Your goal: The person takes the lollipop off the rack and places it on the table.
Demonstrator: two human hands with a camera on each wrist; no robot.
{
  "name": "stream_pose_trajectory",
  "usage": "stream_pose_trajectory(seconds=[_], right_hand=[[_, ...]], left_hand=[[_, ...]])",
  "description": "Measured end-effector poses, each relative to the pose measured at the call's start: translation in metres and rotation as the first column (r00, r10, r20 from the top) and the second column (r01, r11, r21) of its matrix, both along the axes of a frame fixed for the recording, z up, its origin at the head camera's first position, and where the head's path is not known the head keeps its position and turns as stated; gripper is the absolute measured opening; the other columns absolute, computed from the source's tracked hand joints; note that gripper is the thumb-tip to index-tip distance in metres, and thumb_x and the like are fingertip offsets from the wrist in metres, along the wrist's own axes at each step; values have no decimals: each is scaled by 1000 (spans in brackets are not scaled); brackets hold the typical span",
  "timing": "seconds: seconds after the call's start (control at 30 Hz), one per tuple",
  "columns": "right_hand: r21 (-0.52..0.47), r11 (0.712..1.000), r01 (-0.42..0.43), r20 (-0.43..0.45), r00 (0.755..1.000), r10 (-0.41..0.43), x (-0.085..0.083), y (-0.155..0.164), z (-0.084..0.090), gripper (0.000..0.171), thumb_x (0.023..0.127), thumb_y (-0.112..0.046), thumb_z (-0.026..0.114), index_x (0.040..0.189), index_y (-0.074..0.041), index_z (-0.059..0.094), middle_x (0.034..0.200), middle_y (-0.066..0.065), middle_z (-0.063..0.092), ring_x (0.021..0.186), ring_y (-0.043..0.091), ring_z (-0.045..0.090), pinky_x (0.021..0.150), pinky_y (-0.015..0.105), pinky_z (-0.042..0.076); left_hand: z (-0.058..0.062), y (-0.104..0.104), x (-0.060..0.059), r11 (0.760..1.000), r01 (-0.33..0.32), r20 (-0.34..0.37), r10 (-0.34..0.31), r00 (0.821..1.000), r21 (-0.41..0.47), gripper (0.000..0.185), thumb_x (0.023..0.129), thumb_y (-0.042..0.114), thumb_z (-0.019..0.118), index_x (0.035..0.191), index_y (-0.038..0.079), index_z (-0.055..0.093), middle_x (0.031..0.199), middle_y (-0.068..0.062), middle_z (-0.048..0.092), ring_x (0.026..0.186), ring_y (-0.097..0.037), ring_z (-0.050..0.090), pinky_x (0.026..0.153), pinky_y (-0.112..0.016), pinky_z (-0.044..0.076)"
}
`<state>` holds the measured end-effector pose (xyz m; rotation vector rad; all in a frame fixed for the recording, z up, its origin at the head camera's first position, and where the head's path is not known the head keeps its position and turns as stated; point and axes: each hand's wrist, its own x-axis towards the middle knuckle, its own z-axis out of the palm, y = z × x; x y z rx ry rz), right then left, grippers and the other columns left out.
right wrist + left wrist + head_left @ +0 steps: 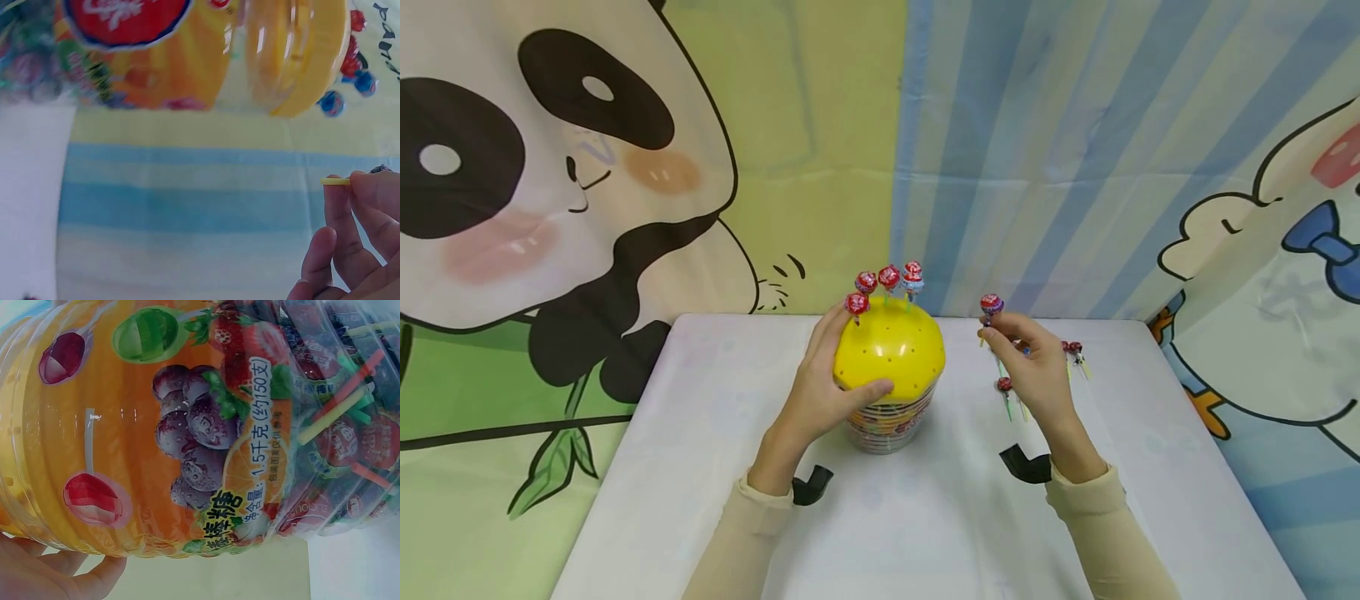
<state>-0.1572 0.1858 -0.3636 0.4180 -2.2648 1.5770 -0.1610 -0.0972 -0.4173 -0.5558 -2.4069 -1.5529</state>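
A clear plastic lollipop jar [886, 433] with a domed yellow lid [898, 346] full of small holes stands on the table. Several wrapped lollipops [889, 277] stick up from the lid's far left edge. My left hand [820, 392] grips the lid's left side, thumb across the front; its fingers [94, 581] show at the lid end in the left wrist view. To the right of the jar, my right hand [1037, 367] pinches the stick of a red-and-purple lollipop [991, 305], head up. The yellow stick end [336, 181] pokes out past the fingertips in the right wrist view.
Loose lollipops lie on the white table [715, 417]: one [1004, 384] below my right hand, others [1076, 348] to its right. Black camera mounts [811, 485] sit at both wrists. A cartoon-printed cloth [820, 150] hangs behind the table.
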Motion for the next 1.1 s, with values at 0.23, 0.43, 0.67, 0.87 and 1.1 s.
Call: stream_pose_trajectory(seconds=[0.23, 0.43, 0.67, 0.87, 1.1], right_hand=[[80, 990, 112, 57, 992, -117, -4, 35, -35, 14, 95, -3, 68, 107, 2, 72, 102, 14, 68, 87, 9, 57, 68, 28, 42], [131, 975, 181, 99, 976, -195, -8, 64, -68, 18, 95, -6, 68, 110, 3, 72, 104, 16, 68, 87, 7, 57, 69, 24, 43], [194, 948, 254, 190, 938, -290, -14, 103, -115, 27, 97, -21, 68, 115, -1, 72, 106, 14, 69, 88, 5, 56, 71, 22, 44], [305, 924, 229, 330, 885, -328, -17, 121, -137, 32, 100, -28, 63, 120, -4, 70, 104, 15, 71, 89, 19, 60, 69, 30, 47], [366, 910, 194, 459, 813, -358, -26, 134, -159, 31, 99, -21, 63, 120, 1, 68, 101, 17, 70, 85, 24, 59, 65, 32, 46]], left_hand=[[0, 1, 1, 1000, -3, 7, 3, 1000, -6, 97, 77, 56, 80, 156, 44, 25, 160, 17, 18, 134, -23, 42, 98, -51, 47], [-1, 0, 0, 1000, 3, 2, -3, 1000, 9, 97, 77, 54, 80, 156, 44, 25, 160, 18, 18, 133, -22, 42, 98, -50, 48], [-1, 1, -1, 1000, 9, -2, -9, 1000, 14, 96, 77, 54, 80, 156, 44, 26, 160, 18, 17, 134, -21, 42, 98, -51, 48], [-1, 1, 0, 1000, 2, 5, -2, 1000, 11, 96, 77, 56, 79, 156, 44, 26, 160, 18, 17, 135, -21, 41, 99, -50, 47], [1, 1, 1, 1000, -5, 14, 5, 1000, 6, 96, 77, 55, 80, 155, 46, 26, 160, 18, 18, 132, -23, 43, 97, -51, 48]])
